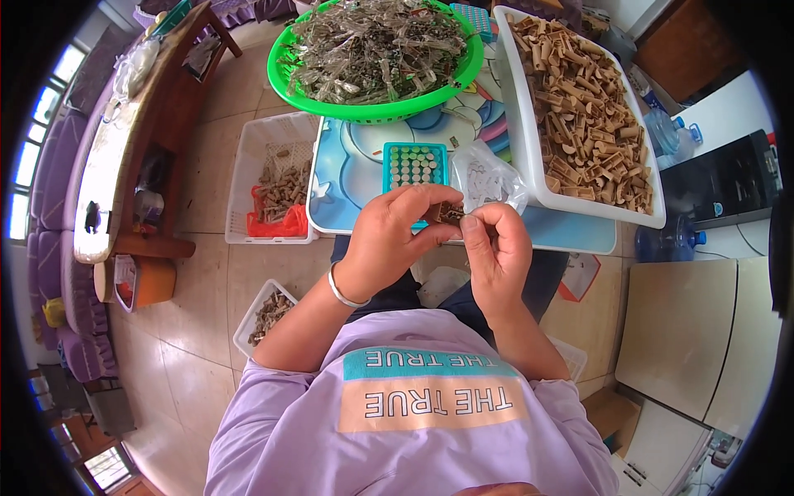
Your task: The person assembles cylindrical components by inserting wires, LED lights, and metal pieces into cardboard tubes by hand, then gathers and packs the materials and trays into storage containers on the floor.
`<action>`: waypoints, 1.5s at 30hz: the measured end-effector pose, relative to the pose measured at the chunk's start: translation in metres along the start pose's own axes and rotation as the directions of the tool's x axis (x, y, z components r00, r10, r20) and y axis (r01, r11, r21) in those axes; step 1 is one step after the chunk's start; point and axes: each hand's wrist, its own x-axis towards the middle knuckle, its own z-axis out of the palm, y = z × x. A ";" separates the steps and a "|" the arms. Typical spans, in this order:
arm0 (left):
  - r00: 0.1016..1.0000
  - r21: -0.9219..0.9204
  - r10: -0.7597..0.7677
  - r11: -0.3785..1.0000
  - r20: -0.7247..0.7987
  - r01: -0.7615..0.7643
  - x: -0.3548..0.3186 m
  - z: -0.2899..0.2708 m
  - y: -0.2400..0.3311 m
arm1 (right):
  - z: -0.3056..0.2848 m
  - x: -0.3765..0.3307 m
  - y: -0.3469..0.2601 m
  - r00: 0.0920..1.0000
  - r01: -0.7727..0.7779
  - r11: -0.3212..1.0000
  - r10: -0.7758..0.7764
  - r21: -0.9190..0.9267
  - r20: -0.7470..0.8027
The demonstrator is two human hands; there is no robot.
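Above the near edge of the table, my two hands meet. My left hand (385,236), with a pale bracelet at the wrist, pinches a small brown plastic casing (447,212) between thumb and fingers. My right hand (499,252) has thumb and forefinger pressed together against the casing's right end; a tiny dark, shiny part shows there, too small to name. Just beyond the hands is a teal tray (387,169) with rows of round pale-green and beige pieces. To its right lies a clear plastic bag (494,178) with small greyish parts in it.
A green basket (372,109) heaped with clear plastic and dark parts stands at the back. A white bin (519,124) of brown casings fills the table's right side. On the floor at left are a white crate (248,178) and a smaller white container (245,332).
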 end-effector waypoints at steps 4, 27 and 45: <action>0.999 0.050 -0.008 0.999 0.048 0.005 -0.001 -0.007 -0.001 | -0.004 -0.002 0.001 0.997 -0.045 0.998 0.042 0.036 0.070; 0.953 0.333 0.202 0.903 0.226 -0.271 0.002 -0.014 0.006 | -0.024 -0.006 -0.008 0.959 -0.203 0.979 0.200 -0.005 0.199; 0.944 0.174 0.130 0.966 0.305 -0.189 -0.007 -0.024 0.003 | -0.025 -0.003 -0.009 0.909 0.334 0.915 -0.250 -0.224 0.334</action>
